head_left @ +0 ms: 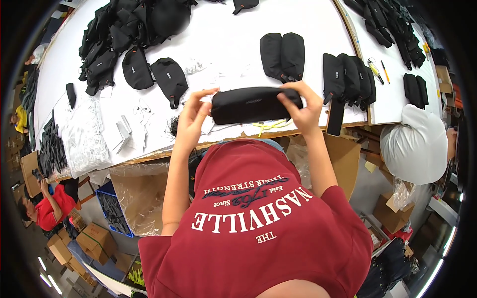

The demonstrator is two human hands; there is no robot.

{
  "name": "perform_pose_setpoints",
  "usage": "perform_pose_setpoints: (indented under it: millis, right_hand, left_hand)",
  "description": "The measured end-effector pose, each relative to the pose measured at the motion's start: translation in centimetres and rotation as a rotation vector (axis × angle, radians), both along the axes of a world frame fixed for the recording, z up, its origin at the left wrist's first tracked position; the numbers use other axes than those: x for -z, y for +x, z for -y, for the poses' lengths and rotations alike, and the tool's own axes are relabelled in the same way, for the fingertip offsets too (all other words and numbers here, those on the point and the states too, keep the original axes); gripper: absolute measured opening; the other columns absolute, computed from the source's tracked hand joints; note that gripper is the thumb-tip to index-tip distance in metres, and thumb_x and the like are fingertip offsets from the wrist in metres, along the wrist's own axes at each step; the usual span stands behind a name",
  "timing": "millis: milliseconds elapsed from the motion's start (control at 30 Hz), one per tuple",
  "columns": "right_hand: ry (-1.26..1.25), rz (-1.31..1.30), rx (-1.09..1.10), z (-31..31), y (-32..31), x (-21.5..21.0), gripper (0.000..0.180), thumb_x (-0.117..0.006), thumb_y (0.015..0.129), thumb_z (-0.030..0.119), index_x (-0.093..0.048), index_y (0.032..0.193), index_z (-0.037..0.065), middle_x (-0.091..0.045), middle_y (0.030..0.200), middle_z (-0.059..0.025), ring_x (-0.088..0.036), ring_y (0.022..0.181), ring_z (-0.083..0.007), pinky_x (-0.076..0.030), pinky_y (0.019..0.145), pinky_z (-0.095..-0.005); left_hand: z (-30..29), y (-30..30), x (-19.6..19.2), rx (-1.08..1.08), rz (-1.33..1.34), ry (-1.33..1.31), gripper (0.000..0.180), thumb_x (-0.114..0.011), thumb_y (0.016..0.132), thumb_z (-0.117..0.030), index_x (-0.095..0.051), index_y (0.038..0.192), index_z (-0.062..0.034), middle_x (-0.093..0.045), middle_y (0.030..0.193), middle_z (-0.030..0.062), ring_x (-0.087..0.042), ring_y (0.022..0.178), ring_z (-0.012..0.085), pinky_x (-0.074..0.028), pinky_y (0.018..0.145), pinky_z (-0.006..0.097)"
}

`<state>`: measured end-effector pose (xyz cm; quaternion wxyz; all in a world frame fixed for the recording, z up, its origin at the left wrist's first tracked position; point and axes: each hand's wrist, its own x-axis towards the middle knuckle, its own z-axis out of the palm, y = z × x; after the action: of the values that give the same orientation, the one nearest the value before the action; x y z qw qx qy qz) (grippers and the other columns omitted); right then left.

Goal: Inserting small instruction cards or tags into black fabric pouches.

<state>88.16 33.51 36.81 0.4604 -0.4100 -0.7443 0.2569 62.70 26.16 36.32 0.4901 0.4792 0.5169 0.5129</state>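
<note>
Above the near edge of the white table, a black pouch lay level, gripped at its ends by the left hand and right hand.

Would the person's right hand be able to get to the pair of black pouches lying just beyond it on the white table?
Probably yes, once it lets go. The right hand grips one end of a long black pouch that the left hand also holds. The pair of pouches lies just past it, with bare table between.
</note>
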Motion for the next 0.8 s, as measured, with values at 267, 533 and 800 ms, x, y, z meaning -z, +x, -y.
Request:
perform_pose_setpoints:
  millis: [267, 533, 800]
  right_hand:
    - [0.049, 0.53, 0.547, -5.9, 6.8, 8.3, 0.046, -0.071, 0.077, 0.024, -0.053, 0.116, 0.011, -0.049, 0.114, -0.0113, -0.048, 0.107, -0.0317, -0.038, 0.091, -0.0414]
    - [-0.368, 0.373, -0.035, -3.0, -2.9, 13.5, 0.01, -0.068, 0.075, 0.014, -0.065, 0.084, 0.01, -0.058, 0.087, -0.0084, -0.057, 0.087, -0.0262, -0.046, 0.075, -0.037]
    - [-0.27, 0.521, -0.109, -2.7, -9.8, 16.9, 0.012, -0.068, 0.076, 0.015, -0.06, 0.077, 0.006, -0.057, 0.082, -0.0103, -0.059, 0.084, -0.0282, -0.048, 0.071, -0.0386]
  left_hand:
    - [3.4, -5.3, 11.2, -0.18, -0.9, -0.245, 0.054, -0.075, 0.075, -0.025, -0.048, 0.114, 0.0004, -0.051, 0.104, 0.0175, -0.052, 0.094, 0.0321, -0.043, 0.084, 0.037]
    - [4.9, -3.6, 13.3, -0.152, -1.263, -0.163, 0.066, -0.076, 0.069, -0.037, -0.052, 0.122, -0.006, -0.044, 0.128, 0.0132, -0.038, 0.118, 0.0328, -0.031, 0.097, 0.044]
    - [4.3, -1.3, 13.8, 0.03, -1.407, 0.023, 0.045, -0.068, 0.074, -0.023, -0.059, 0.116, -0.0094, -0.045, 0.136, 0.0048, -0.043, 0.114, 0.0251, -0.031, 0.097, 0.039]
